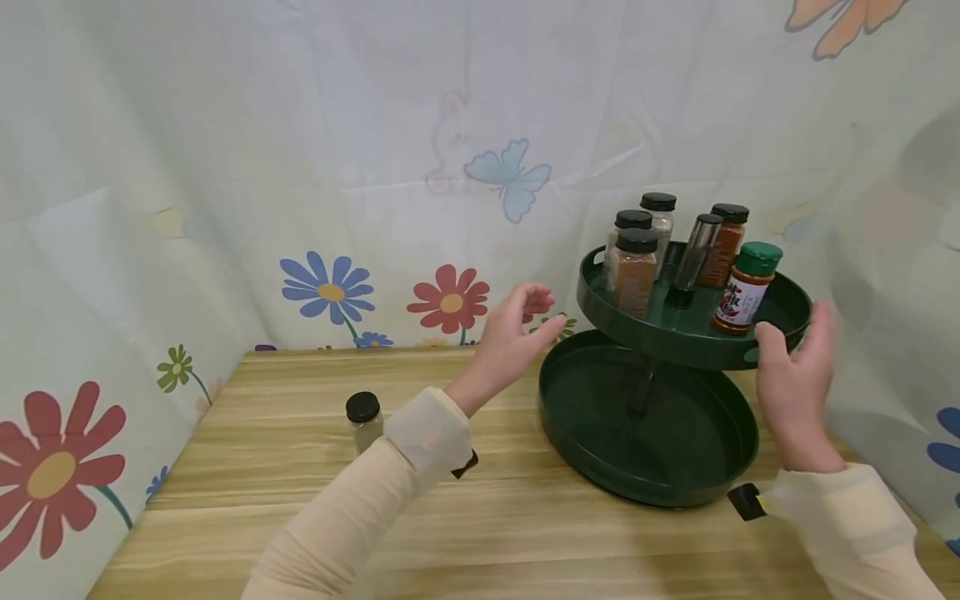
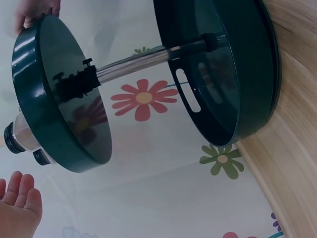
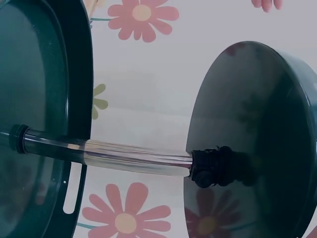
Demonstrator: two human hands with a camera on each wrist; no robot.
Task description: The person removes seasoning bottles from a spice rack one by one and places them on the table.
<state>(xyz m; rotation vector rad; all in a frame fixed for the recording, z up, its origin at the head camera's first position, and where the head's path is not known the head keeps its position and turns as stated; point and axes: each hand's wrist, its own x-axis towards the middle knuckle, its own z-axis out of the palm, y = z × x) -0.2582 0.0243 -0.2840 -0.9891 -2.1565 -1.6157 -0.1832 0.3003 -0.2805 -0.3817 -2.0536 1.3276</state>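
Green two-tier stand, pole upright, right hand gripping upper rim, left hand loosely spread, apart

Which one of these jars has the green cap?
The white-labelled jar, standing at the front right of the upper tray. The four other jars up there and the jar on the table all have black caps.
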